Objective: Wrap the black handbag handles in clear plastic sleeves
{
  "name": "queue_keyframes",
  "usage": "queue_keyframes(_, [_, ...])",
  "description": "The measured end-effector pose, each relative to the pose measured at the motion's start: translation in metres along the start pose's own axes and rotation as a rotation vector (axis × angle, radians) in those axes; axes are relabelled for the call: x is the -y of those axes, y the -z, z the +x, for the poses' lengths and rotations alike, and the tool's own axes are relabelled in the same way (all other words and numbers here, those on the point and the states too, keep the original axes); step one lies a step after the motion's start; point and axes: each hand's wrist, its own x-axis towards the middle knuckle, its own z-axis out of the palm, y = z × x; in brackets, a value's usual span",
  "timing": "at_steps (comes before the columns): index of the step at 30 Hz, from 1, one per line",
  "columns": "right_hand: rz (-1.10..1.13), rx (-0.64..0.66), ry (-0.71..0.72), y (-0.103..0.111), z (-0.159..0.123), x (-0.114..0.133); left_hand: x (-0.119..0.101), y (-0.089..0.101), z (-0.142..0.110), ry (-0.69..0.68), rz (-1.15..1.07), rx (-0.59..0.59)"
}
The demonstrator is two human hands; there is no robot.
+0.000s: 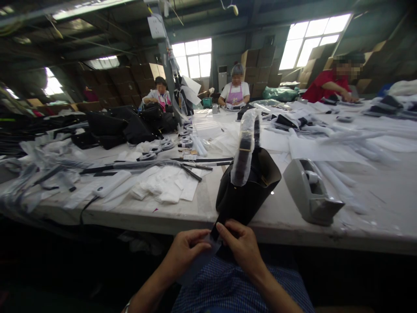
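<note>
A black handbag (243,198) stands at the table's front edge, its open top tilted to the right. Clear wrapping covers its raised handle (245,152). From the bag's lower front a black strap (214,231) runs down to my hands. My right hand (240,243) pinches this strap between thumb and fingers. In my left hand (190,250), thumb and fingers close on a translucent plastic sheet (200,263) that hangs over my lap and meets the strap's end. Whether the sheet wraps the strap cannot be made out.
A grey tape dispenser (309,193) stands right of the bag. Crumpled white paper (159,184), black strips (191,172) and a white power strip (112,183) lie to the left. Black bags (107,126) pile up farther back. Several people work across the table (208,195).
</note>
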Motion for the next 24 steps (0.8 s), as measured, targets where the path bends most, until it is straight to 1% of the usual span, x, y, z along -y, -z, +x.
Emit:
queue_keyframes(6, [-0.01, -0.008, -0.032, 0.001, 0.001, -0.004, -0.005, -0.011, 0.006, 0.026, -0.212, -0.006])
queue_keyframes(9, [-0.019, -0.03, -0.028, 0.008, 0.002, -0.007, -0.006, -0.019, 0.01, 0.036, -0.312, -0.022])
queue_keyframes(12, [-0.075, -0.051, -0.006, 0.017, -0.002, -0.007, -0.003, -0.026, 0.01, 0.062, -0.399, -0.033])
queue_keyframes(14, [-0.123, -0.03, 0.001, 0.022, -0.008, -0.006, 0.001, -0.029, 0.009, 0.097, -0.472, -0.029])
queue_keyframes(17, [-0.151, 0.071, -0.016, 0.021, -0.017, -0.007, 0.005, -0.031, 0.004, 0.133, -0.559, -0.037])
queue_keyframes(20, [-0.112, 0.148, -0.078, 0.013, -0.023, -0.012, 0.007, -0.032, 0.001, 0.083, -0.549, -0.05])
queue_keyframes(22, [-0.1, 0.139, -0.115, 0.008, -0.024, -0.018, 0.009, -0.034, 0.001, 0.035, -0.503, -0.06])
queue_keyframes(24, [-0.098, 0.089, -0.13, 0.005, -0.024, -0.024, 0.013, -0.034, 0.001, 0.032, -0.452, -0.085])
